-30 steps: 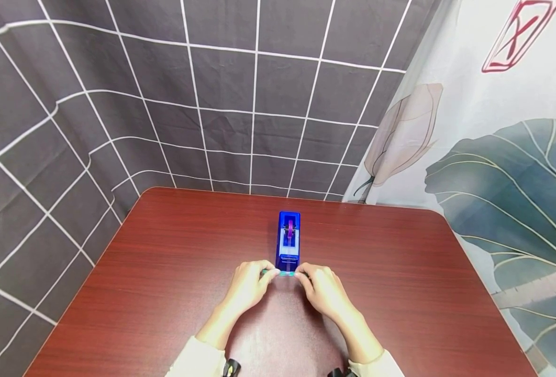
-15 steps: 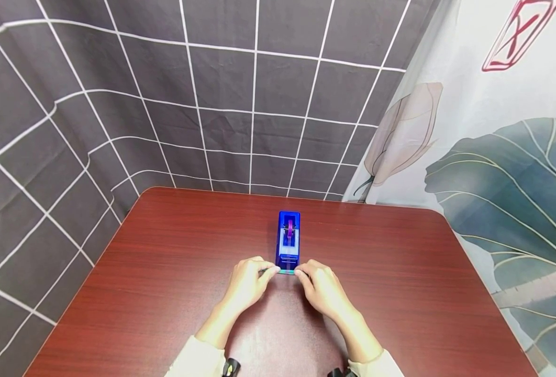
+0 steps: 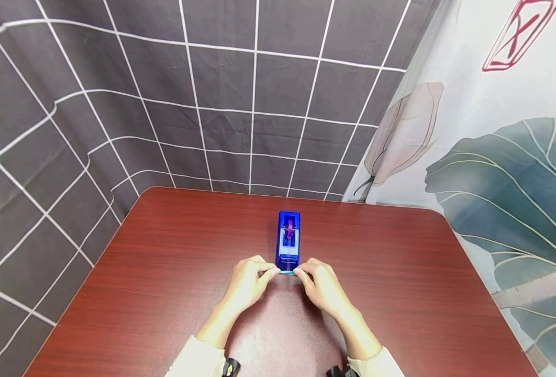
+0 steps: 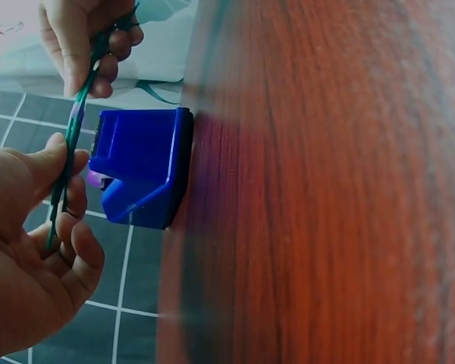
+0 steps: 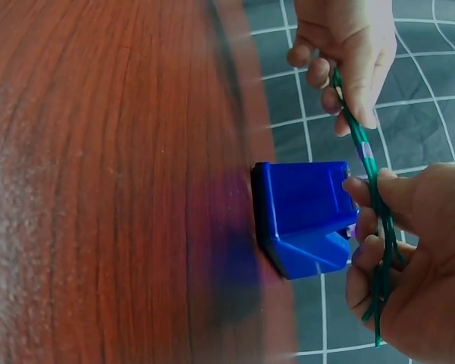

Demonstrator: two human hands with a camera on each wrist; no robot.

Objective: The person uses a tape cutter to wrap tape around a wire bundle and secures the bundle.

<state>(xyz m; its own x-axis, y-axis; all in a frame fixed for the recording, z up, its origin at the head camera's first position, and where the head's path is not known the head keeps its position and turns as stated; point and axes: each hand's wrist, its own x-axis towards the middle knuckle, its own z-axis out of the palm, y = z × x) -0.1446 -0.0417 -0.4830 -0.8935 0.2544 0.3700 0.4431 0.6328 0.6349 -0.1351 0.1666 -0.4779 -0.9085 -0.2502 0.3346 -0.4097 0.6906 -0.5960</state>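
A thin bundle of green strands [image 5: 368, 163], with a short purple-looking band near its middle, stretches between my two hands. My left hand [image 3: 247, 280] pinches one side of it between thumb and fingers. On the other side my right hand [image 3: 324, 283] pinches it likewise. Loose strand ends trail past the fingers in both wrist views. Just beyond the bundle stands a blue tape dispenser [image 3: 281, 246] carrying a purple roll [image 3: 290, 229], its cutting end towards me. Whether the bundle touches the dispenser is hard to tell.
The dispenser rests on a red-brown wooden table [image 3: 188, 230] with rounded far corners. Behind it hangs a grey curtain [image 3: 226, 131] with a white grid. A white curtain with leaf prints [image 3: 509, 199] hangs at the right.
Both hands have shifted very slightly forward with the green bundle, towards the dispenser. Their pinching grip looks the same, and the dispenser has not moved.
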